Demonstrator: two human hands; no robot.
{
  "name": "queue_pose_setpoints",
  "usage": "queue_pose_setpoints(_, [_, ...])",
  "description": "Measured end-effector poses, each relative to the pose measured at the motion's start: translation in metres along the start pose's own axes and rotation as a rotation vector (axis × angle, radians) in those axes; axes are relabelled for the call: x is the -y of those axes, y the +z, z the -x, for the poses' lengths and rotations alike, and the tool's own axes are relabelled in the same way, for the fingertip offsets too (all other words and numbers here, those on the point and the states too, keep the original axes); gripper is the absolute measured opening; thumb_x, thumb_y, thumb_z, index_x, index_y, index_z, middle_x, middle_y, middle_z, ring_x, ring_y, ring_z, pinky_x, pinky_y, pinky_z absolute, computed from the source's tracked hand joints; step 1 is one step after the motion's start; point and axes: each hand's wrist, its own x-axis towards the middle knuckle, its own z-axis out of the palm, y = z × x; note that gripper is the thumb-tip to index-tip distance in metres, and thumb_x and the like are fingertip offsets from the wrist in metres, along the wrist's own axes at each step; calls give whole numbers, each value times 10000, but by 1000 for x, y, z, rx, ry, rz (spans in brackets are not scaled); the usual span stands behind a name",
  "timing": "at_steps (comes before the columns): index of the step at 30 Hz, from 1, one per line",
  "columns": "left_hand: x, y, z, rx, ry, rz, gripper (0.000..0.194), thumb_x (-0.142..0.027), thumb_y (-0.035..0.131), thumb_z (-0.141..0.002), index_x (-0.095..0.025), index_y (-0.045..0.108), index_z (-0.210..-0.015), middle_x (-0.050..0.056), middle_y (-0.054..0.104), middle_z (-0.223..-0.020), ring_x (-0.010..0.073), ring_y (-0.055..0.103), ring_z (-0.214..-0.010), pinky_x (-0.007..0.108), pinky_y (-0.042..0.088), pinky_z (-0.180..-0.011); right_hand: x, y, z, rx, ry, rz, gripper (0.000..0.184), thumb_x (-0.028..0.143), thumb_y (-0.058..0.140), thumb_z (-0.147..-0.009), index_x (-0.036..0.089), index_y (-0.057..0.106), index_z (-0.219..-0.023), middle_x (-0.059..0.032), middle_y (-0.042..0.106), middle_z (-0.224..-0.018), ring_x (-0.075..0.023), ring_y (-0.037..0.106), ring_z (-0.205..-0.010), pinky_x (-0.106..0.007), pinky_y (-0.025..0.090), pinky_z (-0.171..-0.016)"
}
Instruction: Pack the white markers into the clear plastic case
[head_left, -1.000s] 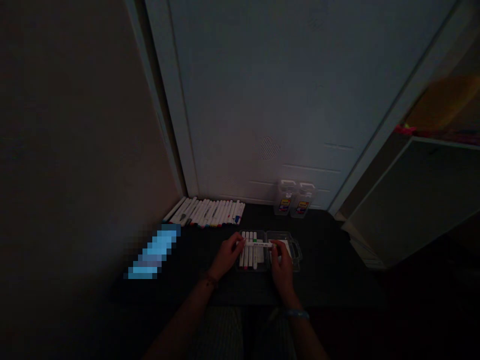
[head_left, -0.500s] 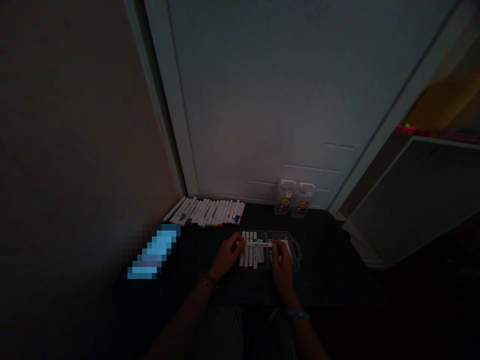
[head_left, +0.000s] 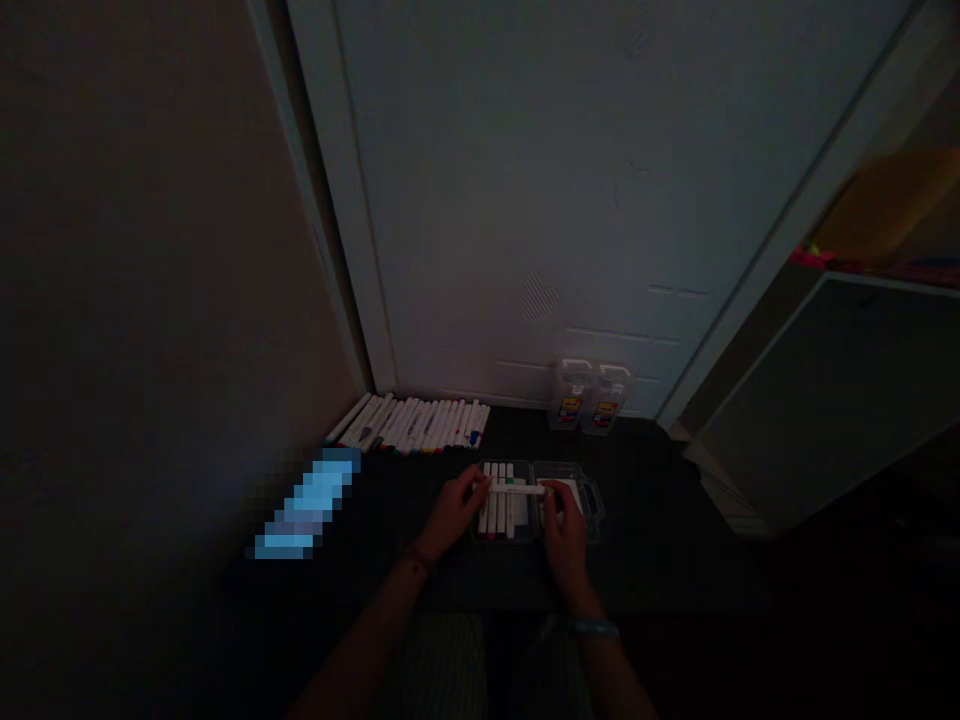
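Both hands are up on my feed, and I've got the left hand (head_left: 454, 505) pinching the near-left end of a white marker (head_left: 517, 490), with the right hand (head_left: 564, 525) gripping the other end between thumb and fingers. So that marker lies crosswise, left to right, nearly level, over the opened clear case (head_left: 524, 530). From this angle I can't tell whether it touches anything beneath.

Under it, in the left half of the case, four markers (head_left: 493, 515) stand side by side, pointing near to far, one with a green band at its far part. A white card (head_left: 571, 490) shows in the right half, partly behind the right fingers.

For good handling here, I'd want the pinch light and even at both ends, wrists low and steady, and the barrel kept level so neither end dips onto the four below. The light is dim, so I'd turn the barrel slowly to read any print; its upper side looks plain to me right now.

Farther off to the left, a long row of markers (head_left: 431, 425) lies on the dark table (head_left: 660, 560), and far right, two clear boxes (head_left: 570, 400) stand upright against the pale panel (head_left: 480, 200), well apart from both hands.
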Motion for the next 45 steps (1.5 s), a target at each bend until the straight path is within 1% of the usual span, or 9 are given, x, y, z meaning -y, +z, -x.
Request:
queue_pose_setpoints(7, [1,1,0,-9,3,-2,275,-400,412,-890,-187,493,-737,-46,487,-588,111,449,-547,209,320,-543,1,0,1,7,5,-7,292,396,402,-923,196,581,-1039,-62,628,-991,-185,576,-902,-289,437,-783])
queue_pose_setpoints(14, [-2,0,0,2,-17,3,286,-420,410,-882,-191,496,-734,-42,501,-584,120,462,-555,211,326,-556,1,0,1,1,3,13,296,394,394,-926,199,581,-1046,-62,628,-999,-189,575,-915,-299,433,-801])
queue_pose_setpoints(20, [-1,1,0,-21,-32,14,294,-446,419,-869,-190,516,-760,-35,528,-601,123,482,-562,213,331,-554,1,0,0,-1,-1,18,303,402,404,-917,196,588,-1043,-68,633,-991,-195,579,-906,-306,442,-789])
queue_pose_setpoints(26, [-2,1,0,-17,-24,11,271,-423,429,-873,-189,534,-785,-28,547,-620,126,498,-565,216,347,-553,3,-1,0,12,-9,18,290,382,407,-920,197,578,-1062,-69,624,-1020,-196,574,-934,-312,436,-815])
queue_pose_setpoints(31, [-1,0,0,2,-17,22,262,-414,430,-878,-188,536,-796,-20,559,-651,131,529,-595,217,375,-568,3,-1,1,1,5,22,302,393,403,-918,194,584,-1056,-72,632,-998,-198,581,-906,-312,447,-790])
queue_pose_setpoints(33, [-1,0,0,4,-21,15,261,-410,430,-879,-187,537,-792,-21,562,-647,133,531,-600,218,380,-577,2,0,1,-4,-3,22,305,393,406,-917,193,583,-1064,-74,630,-1012,-199,578,-920,-315,444,-803])
queue_pose_setpoints(37, [0,0,0,-4,-6,5,248,-389,434,-881,-187,536,-780,-29,557,-627,124,522,-581,211,369,-564,0,0,1,-6,-5,18,306,397,405,-916,197,585,-1063,-74,626,-1025,-202,574,-941,-318,438,-818])
queue_pose_setpoints(41, [1,0,0,-1,14,3,241,-379,434,-885,-186,540,-786,-30,561,-638,120,515,-586,209,364,-568,1,0,0,8,5,8,292,391,413,-915,200,583,-1055,-66,628,-1010,-195,579,-918,-303,438,-797])
queue_pose_setpoints(45, [2,1,0,-11,3,7,249,-386,430,-884,-184,543,-791,-31,555,-629,117,501,-567,207,357,-554,2,-1,0,21,16,3,277,382,411,-921,202,578,-1051,-59,627,-1000,-190,579,-909,-295,437,-787])
